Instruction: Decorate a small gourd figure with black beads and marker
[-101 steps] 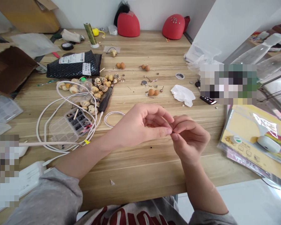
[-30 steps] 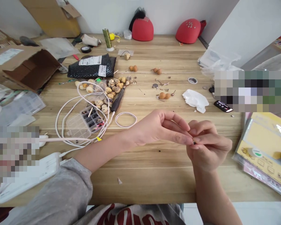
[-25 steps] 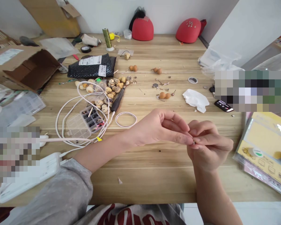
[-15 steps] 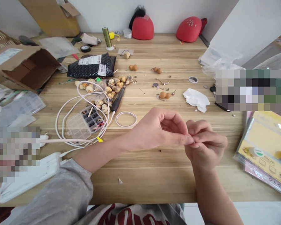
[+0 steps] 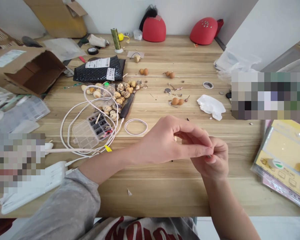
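My left hand (image 5: pixel 165 141) and my right hand (image 5: pixel 213 160) meet over the near middle of the wooden table (image 5: pixel 165 186). Both are closed in a pinch, fingertips touching each other around a tiny dark thing that I cannot make out. The right hand is curled partly under the left fingers. A coiled white ring of cord (image 5: pixel 136 126) lies just left of the left hand. Small gourds (image 5: pixel 177 101) and metal bits lie beyond the hands.
A pile of patterned gourds (image 5: pixel 115 96), a black pen tool (image 5: pixel 127 106), a clear compartment box (image 5: pixel 92 129) and white cables (image 5: pixel 75 133) sit at left. A crumpled tissue (image 5: pixel 211 106) lies right of centre. Yellow packets (image 5: pixel 285 160) lie at right, red helmets (image 5: pixel 153 29) at the back.
The hands shifted slightly left and down. My right hand has tucked further beneath the left fingers, which now cover the pinched spot.
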The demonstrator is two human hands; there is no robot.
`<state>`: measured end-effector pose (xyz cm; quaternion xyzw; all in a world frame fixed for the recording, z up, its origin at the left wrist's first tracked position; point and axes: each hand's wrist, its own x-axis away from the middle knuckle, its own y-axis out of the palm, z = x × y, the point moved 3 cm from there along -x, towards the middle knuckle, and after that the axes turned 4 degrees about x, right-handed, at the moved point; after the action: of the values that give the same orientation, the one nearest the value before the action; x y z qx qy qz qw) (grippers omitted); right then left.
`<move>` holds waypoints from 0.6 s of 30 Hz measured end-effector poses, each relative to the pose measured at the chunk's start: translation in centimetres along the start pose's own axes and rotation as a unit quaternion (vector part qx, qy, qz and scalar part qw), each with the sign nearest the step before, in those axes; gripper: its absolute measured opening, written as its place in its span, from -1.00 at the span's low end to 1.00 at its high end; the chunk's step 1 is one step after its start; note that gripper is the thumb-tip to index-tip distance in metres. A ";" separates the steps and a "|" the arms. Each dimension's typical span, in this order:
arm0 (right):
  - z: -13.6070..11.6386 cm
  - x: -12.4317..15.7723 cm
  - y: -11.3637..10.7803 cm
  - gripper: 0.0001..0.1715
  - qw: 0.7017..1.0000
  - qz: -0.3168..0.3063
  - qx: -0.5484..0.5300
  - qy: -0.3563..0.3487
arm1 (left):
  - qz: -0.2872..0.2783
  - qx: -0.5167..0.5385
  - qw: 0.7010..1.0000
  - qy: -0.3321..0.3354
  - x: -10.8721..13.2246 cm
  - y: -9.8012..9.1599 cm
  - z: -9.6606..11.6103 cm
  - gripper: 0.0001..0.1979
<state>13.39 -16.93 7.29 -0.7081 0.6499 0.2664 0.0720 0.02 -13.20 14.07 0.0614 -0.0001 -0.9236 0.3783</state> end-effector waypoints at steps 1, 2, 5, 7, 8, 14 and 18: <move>0.0 0.0 0.0 -0.74 1.000 -0.003 0.001 0.003 | 0.000 -0.006 1.000 0.003 0.0 0.0 0.0 -0.95; 0.1 0.0 0.1 -0.72 1.000 -0.004 -0.001 0.004 | -0.001 -0.011 1.000 0.007 0.1 0.0 0.0 -0.95; 0.1 0.1 0.1 -0.73 1.000 0.007 -0.013 0.019 | -0.002 -0.017 1.000 0.019 0.1 0.1 0.0 -0.94; 0.1 0.1 0.2 -0.78 0.999 0.016 -0.023 0.035 | -0.003 -0.018 1.000 0.021 0.2 0.2 0.0 -0.95; 0.1 0.2 0.2 -0.81 0.999 0.021 -0.027 0.039 | -0.004 -0.019 1.000 0.021 0.2 0.2 0.0 -0.95; 0.2 0.3 0.0 -0.86 0.998 0.026 -0.035 0.033 | -0.015 0.006 1.000 0.010 0.1 0.1 -0.2 -0.94; 0.1 0.3 -0.2 -0.86 0.999 0.022 -0.026 0.032 | -0.040 0.046 0.998 -0.023 -0.1 0.0 -0.4 -0.92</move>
<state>13.60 -17.11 6.99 -0.7035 0.6600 0.2624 0.0266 0.13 -13.16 13.64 0.0574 -0.0487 -0.9383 0.3375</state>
